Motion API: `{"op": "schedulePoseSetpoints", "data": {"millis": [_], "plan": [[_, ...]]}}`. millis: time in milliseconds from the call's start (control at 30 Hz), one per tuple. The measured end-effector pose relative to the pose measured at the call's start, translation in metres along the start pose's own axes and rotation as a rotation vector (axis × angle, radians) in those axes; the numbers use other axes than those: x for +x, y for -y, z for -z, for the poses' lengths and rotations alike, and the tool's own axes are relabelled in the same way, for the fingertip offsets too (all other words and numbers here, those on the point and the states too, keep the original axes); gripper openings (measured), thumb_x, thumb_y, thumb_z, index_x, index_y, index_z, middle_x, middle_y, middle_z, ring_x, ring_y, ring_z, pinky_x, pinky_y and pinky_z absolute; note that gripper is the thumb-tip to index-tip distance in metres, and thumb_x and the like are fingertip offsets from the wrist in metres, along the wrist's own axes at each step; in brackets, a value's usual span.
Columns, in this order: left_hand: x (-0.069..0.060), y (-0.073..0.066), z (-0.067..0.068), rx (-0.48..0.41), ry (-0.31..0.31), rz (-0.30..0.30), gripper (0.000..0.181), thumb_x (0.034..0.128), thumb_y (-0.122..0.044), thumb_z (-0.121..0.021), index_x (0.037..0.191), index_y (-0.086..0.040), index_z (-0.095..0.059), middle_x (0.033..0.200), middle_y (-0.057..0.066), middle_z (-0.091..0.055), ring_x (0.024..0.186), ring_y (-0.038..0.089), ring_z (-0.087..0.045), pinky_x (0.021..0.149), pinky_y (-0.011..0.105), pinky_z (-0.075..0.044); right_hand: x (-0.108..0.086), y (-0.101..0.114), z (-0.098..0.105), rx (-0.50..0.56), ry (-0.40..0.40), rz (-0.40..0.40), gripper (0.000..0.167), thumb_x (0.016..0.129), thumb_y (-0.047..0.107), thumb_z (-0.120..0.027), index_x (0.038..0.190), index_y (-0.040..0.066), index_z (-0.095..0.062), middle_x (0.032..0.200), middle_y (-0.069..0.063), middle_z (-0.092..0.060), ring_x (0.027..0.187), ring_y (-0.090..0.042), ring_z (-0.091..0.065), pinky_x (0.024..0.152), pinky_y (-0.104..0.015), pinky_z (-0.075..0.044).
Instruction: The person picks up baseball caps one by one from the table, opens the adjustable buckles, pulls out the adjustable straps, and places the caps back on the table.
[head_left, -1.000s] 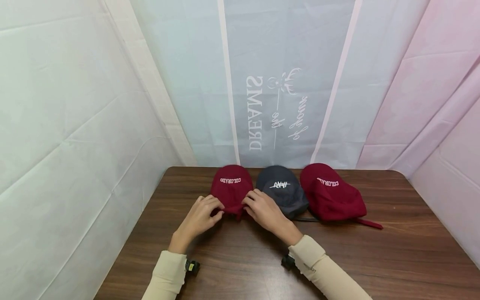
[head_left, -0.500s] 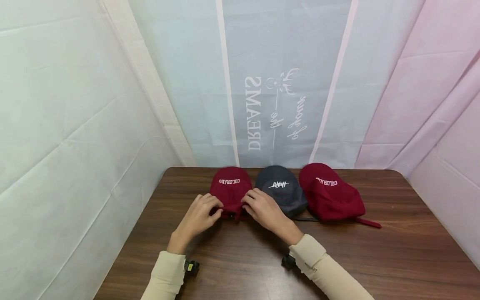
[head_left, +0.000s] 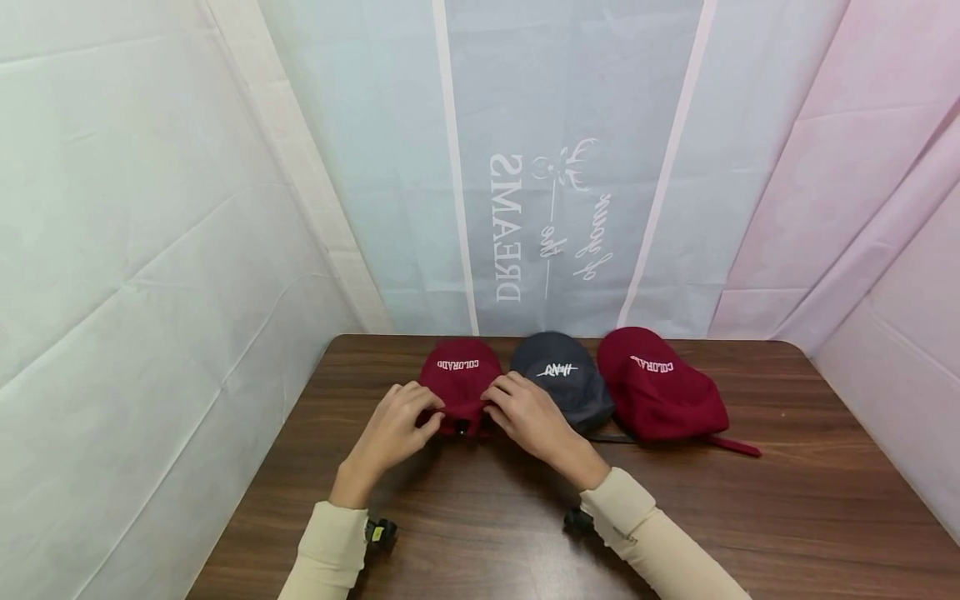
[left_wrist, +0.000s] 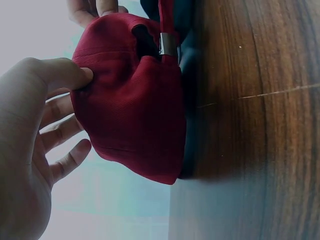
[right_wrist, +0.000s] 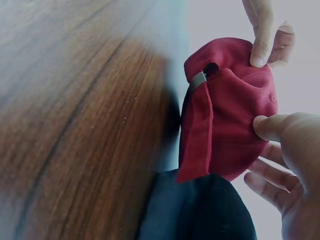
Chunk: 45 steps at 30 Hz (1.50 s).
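At the back left of the table, a dark red baseball cap (head_left: 459, 379) with white COLORADO lettering lies between both hands. My left hand (head_left: 397, 423) pinches the left side of its crown, thumb on the near face and fingers behind. On the right side, my right hand (head_left: 528, 417) holds the crown the same way. Both wrist views show the cap's back opening, a metal buckle (left_wrist: 168, 44) and a loose red strap (right_wrist: 197, 135) hanging from it. Beside it lies a dark navy cap (head_left: 566, 396), partly behind my right hand.
A second dark red cap (head_left: 667, 396) lies right of the navy one, its strap (head_left: 735, 446) stretched over the brown wooden table (head_left: 480, 517). A pale printed curtain (head_left: 555, 100) hangs behind the table, and a white cloth wall (head_left: 150, 250) stands at the left.
The held cap has shifted slightly toward me and its crown has tipped, so the dark back opening now shows between the hands. Both hands keep their hold; the other caps stay in place.
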<state>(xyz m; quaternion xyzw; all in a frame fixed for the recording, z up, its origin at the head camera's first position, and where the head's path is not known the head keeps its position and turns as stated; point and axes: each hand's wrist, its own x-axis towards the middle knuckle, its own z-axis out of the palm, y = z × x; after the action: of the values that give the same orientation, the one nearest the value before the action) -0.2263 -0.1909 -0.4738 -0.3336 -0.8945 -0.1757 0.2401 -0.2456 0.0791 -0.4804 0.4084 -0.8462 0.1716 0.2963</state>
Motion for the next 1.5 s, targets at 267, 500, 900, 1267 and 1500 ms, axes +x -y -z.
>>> {"op": "schedulePoseSetpoints", "data": {"millis": [267, 500, 900, 1267, 1500], "plan": [[0.001, -0.002, 0.006, -0.02, -0.015, 0.005, 0.004, 0.0964, -0.016, -0.074, 0.098, -0.014, -0.078, 0.092, -0.005, -0.076, 0.087, 0.013, -0.063, 0.075, 0.034, -0.048, 0.002, 0.002, 0.005, 0.01, 0.0, -0.008, 0.012, 0.096, 0.013, -0.08, 0.108, 0.013, -0.077, 0.106, 0.001, -0.072, 0.098, -0.017, -0.064, 0.086, -0.031, -0.056], [0.004, -0.003, 0.011, -0.021, -0.067, -0.016, 0.004, 0.0956, -0.015, -0.075, 0.097, -0.014, -0.078, 0.093, -0.004, -0.077, 0.088, 0.013, -0.065, 0.075, 0.033, -0.048, 0.006, 0.004, 0.009, 0.001, -0.055, 0.018, 0.012, 0.094, 0.014, -0.082, 0.105, 0.012, -0.078, 0.105, 0.0, -0.072, 0.096, -0.017, -0.064, 0.083, -0.031, -0.056], [0.007, -0.007, 0.017, -0.025, -0.135, -0.047, 0.008, 0.0897, -0.012, -0.081, 0.096, -0.012, -0.077, 0.092, -0.002, -0.077, 0.086, 0.014, -0.066, 0.074, 0.035, -0.049, 0.009, 0.006, 0.018, 0.017, -0.092, 0.031, 0.014, 0.093, 0.012, -0.082, 0.107, 0.012, -0.078, 0.104, 0.0, -0.073, 0.094, -0.016, -0.065, 0.08, -0.03, -0.058], [0.01, -0.012, 0.024, -0.019, -0.182, -0.063, 0.01, 0.0891, -0.011, -0.082, 0.097, -0.012, -0.077, 0.091, -0.001, -0.077, 0.085, 0.015, -0.067, 0.077, 0.036, -0.051, 0.012, 0.011, 0.028, 0.077, -0.085, -0.033, 0.012, 0.095, 0.013, -0.08, 0.108, 0.014, -0.079, 0.106, 0.002, -0.073, 0.097, -0.015, -0.066, 0.083, -0.032, -0.06], [0.013, -0.017, 0.031, -0.018, -0.21, -0.076, 0.008, 0.0899, -0.01, -0.081, 0.097, -0.011, -0.076, 0.089, -0.001, -0.076, 0.084, 0.016, -0.066, 0.077, 0.036, -0.051, 0.014, 0.012, 0.036, 0.088, -0.112, -0.035, 0.011, 0.096, 0.014, -0.079, 0.107, 0.014, -0.078, 0.105, 0.001, -0.073, 0.097, -0.015, -0.067, 0.083, -0.032, -0.06]]}}
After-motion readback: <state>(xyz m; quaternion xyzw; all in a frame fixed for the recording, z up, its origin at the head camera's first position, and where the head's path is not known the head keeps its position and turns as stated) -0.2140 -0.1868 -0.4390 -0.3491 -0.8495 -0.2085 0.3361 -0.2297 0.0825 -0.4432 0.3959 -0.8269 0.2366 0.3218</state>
